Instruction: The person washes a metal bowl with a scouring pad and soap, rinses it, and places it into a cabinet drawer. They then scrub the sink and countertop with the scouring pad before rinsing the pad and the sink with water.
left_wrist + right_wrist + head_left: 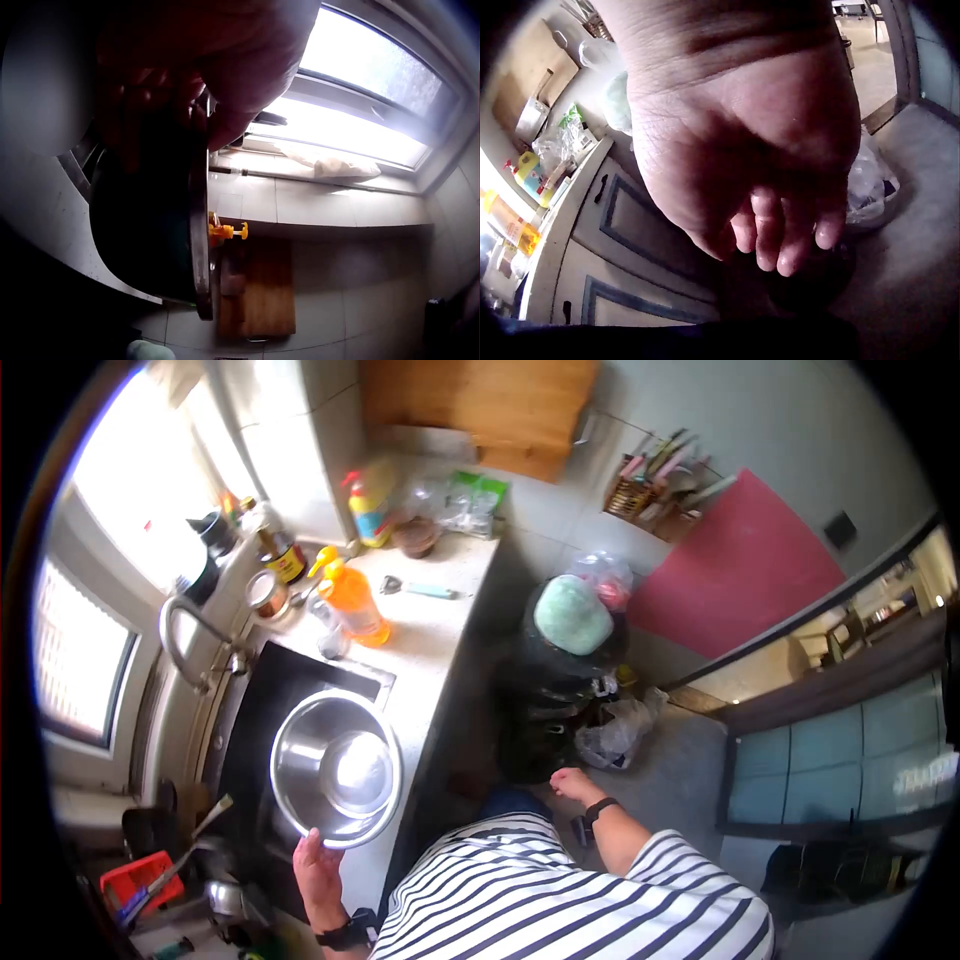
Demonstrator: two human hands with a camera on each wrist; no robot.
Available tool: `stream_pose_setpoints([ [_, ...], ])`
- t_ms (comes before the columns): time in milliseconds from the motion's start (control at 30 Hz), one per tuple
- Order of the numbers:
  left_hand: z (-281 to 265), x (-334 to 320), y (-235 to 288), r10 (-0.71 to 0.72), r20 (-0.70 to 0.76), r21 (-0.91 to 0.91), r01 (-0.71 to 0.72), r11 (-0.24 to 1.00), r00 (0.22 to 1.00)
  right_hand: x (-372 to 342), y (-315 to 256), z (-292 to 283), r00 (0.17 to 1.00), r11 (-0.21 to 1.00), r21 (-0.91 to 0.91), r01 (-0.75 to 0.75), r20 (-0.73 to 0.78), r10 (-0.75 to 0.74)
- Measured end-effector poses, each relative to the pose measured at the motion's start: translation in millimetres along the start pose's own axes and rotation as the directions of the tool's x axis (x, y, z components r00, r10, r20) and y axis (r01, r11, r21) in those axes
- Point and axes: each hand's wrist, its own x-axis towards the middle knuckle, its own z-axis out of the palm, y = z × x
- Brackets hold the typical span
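My left hand (pixel 318 872) grips the near rim of a shiny steel basin (pixel 305 765) in the head view. The basin hangs over the dark sink (pixel 255 690) and the counter edge, its open side toward the head camera. In the left wrist view the thumb lies on one side of the rim and the fingers behind the basin (pixel 146 225), which is dark against the light. Apart from it, my right hand (pixel 577 786) hangs beside my body, over the floor. Its fingers (pixel 769 232) curl loosely in the right wrist view, with nothing held in them.
An orange pump bottle (pixel 358 610), a glass jar (pixel 267 594) and a peeler-like tool with a pale handle (pixel 425 590) stand or lie on the counter (pixel 425 645). The faucet (pixel 185 630) arches beside the sink. Plastic bags (pixel 615 735) and a dark bin are on the floor side.
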Motion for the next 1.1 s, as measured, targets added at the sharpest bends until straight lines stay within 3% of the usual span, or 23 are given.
stream_pose_setpoints([
  [67, -26, 11, -14, -0.03, 0.064, -0.011, 0.031, 0.999, 0.997, 19, 8, 5, 1.0, 0.997, 0.069, 0.013, 0.011, -0.014],
  [200, -4, 0, -15, -0.056, -0.036, 0.015, 0.057, 0.998, 0.998, 23, 14, 5, 0.996, 0.998, 0.061, 0.024, 0.079, -0.029],
  [233, -1, -6, -16, -0.062, -0.048, 0.007, 0.063, 0.998, 0.997, 6, -1, -3, 0.994, 0.999, 0.029, -0.043, 0.098, 0.04],
  [567, -17, -15, -40, -0.067, -0.191, -0.056, 0.057, 0.997, 0.979, 19, -9, -21, 0.982, 0.984, -0.135, -0.12, 0.127, 0.137],
  [667, -29, -22, -48, -0.052, -0.234, -0.081, 0.034, 0.996, 0.971, 54, -3, -17, 0.979, 0.998, -0.059, 0.004, 0.206, 0.008],
  [700, -29, -25, -45, -0.058, -0.25, -0.088, 0.037, 0.995, 0.967, 45, -20, -15, 0.981, 0.994, -0.098, -0.046, 0.184, 0.064],
  [833, -30, -36, -46, -0.06, -0.275, -0.133, 0.024, 0.991, 0.96, 50, -41, -9, 0.975, 0.997, -0.075, -0.033, 0.218, 0.048],
  [1033, -46, -46, -64, -0.04, -0.309, -0.205, -0.026, 0.978, 0.95, 64, -39, -4, 0.957, 0.997, -0.068, 0.033, 0.29, -0.012],
  [1067, -54, -44, -74, -0.039, -0.311, -0.202, -0.026, 0.979, 0.95, 67, -38, -6, 0.955, 0.986, -0.133, 0.104, 0.289, -0.062],
  [1100, -54, -46, -73, -0.048, -0.3, -0.216, -0.019, 0.976, 0.953, 67, -38, -5, 0.957, 0.993, -0.105, 0.048, 0.288, -0.016],
])
